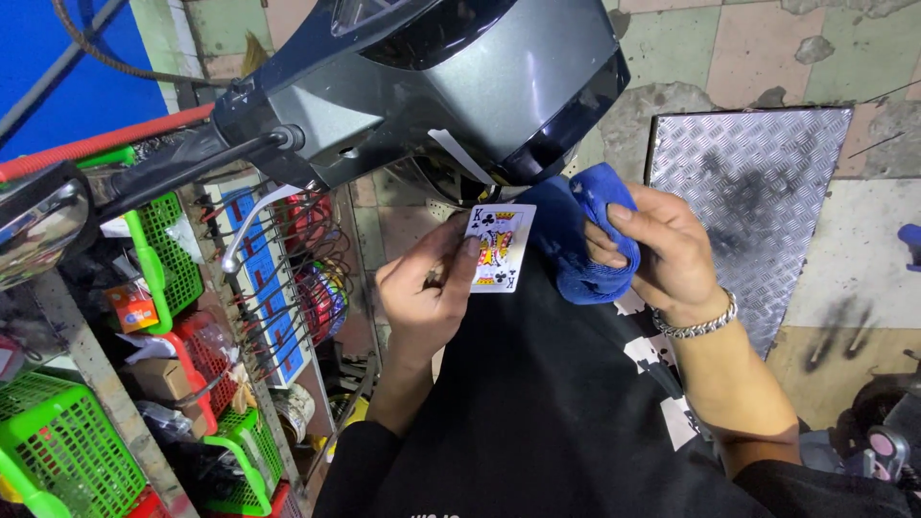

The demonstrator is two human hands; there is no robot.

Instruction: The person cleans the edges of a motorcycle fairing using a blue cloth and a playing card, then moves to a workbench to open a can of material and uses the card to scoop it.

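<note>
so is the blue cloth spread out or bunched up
Bunched up. The blue cloth is wadded into a thick lump in the right hand, fingers wrapped round it, its folds doubled over. The left hand holds a playing card.

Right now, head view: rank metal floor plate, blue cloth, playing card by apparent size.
1. Metal floor plate, clearly largest.
2. Blue cloth in the right hand.
3. Playing card in the left hand. Cloth is bunched and part hidden, so 2 versus 3 is unsure.

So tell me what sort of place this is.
Probably a small motorbike repair shop: a scooter's grey front looms overhead, shelves hold green baskets of parts, and a metal tread plate lies on the cracked tiled floor.
</note>
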